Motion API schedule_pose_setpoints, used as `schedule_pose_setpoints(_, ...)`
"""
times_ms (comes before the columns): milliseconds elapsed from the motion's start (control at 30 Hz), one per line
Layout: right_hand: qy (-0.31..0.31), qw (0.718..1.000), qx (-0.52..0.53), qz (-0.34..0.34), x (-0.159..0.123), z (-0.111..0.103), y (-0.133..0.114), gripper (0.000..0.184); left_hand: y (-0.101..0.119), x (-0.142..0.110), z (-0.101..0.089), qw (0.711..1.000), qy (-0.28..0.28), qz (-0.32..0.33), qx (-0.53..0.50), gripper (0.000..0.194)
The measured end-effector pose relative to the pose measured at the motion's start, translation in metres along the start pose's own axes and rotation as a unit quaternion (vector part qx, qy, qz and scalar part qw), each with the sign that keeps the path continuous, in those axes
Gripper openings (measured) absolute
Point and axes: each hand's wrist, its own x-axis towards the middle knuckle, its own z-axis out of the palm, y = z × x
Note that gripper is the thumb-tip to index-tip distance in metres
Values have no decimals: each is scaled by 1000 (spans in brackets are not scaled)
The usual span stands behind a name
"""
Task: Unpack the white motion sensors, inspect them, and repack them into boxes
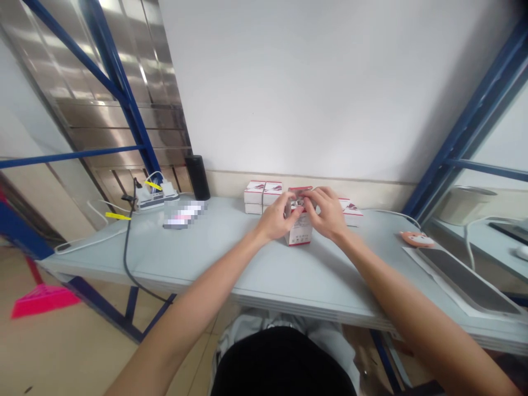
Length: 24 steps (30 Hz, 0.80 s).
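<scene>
A small white-and-red cardboard box point(300, 235) stands upright on the table in front of me, its top open with a red-edged flap raised at the back. My left hand point(274, 219) is closed around the box's left upper side, thumb at the front. My right hand point(329, 213) bends its fingers over the right upper edge, with thumb and fingertips at the opening. Something whitish shows inside the top, too small to make out. Behind my left hand lie stacked white-and-red boxes point(253, 196) with a dark band around them. Another similar box point(352, 213) is partly hidden behind my right hand.
A phone-like item point(184, 214), blurred out, lies on the left near a power strip point(159, 201), a black cylinder point(198, 177) and a dark cable point(127, 250). On the right are an orange-and-white object point(416, 239) and a dark flat panel point(466, 279). Blue posts flank the table.
</scene>
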Motion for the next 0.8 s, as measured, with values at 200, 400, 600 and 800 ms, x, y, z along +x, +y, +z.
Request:
schedule_pose_setpoints(200, -31, 999, 21, -14, 1, -5, -5, 28, 2, 0, -1, 1000, 5, 4, 12, 31)
schedule_pose_setpoints(400, -7, 997, 71, 14, 6, -5, -6, 12, 4, 0, -2, 1000, -1, 2, 13, 32)
schedule_pose_setpoints(600, 7, 992, 103, 70, 7, -5, -7, 15, 3, 0, -2, 1000, 2, -6, 21, 34)
schedule_pose_setpoints(800, -17, 999, 38, 23, 4, -2, -3, 25, 2, -1, -1, 1000, 3, -5, 12, 32)
